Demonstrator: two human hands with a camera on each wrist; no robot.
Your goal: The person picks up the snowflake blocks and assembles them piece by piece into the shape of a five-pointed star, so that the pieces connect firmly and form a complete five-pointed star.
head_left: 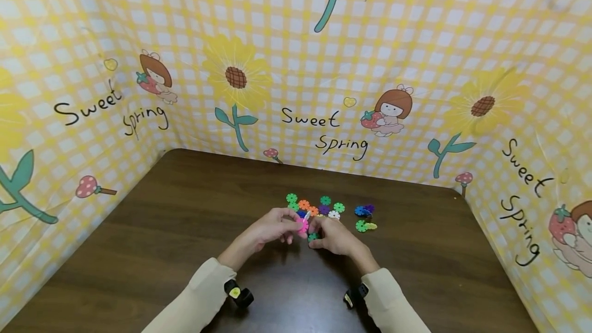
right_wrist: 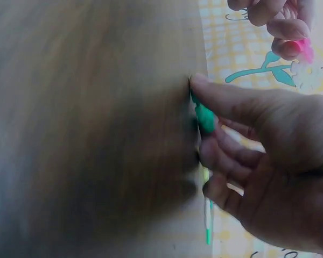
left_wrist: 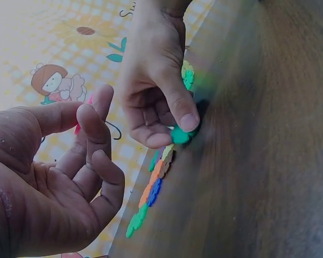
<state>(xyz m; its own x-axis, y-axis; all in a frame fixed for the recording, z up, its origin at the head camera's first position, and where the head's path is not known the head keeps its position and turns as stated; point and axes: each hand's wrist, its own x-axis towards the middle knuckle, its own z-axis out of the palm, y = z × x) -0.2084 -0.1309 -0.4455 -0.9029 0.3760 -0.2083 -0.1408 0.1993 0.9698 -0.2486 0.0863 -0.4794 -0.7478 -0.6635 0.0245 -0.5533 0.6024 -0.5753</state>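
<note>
Above the table, my left hand (head_left: 274, 227) pinches a pink notched disc (head_left: 303, 226) between thumb and fingers. A white notched disc (right_wrist: 307, 75) shows at the pink one's edge in the right wrist view. Just to the right, my right hand (head_left: 336, 236) is low at the tabletop and holds a green notched disc (left_wrist: 182, 135) by its edge, thumb on one side and fingertips on the other. Its fingers hide part of the green disc. Beyond both hands lies a loose group of discs, among them an orange disc (head_left: 303, 204) and a purple disc (head_left: 324, 210).
Right of the group, a blue disc (head_left: 361, 210) lies against dark purple ones, and a green disc (head_left: 361, 226) adjoins a yellow piece (head_left: 371, 226). The brown table (head_left: 185, 209) ends at a checked cloth (head_left: 296, 66) on the back and sides.
</note>
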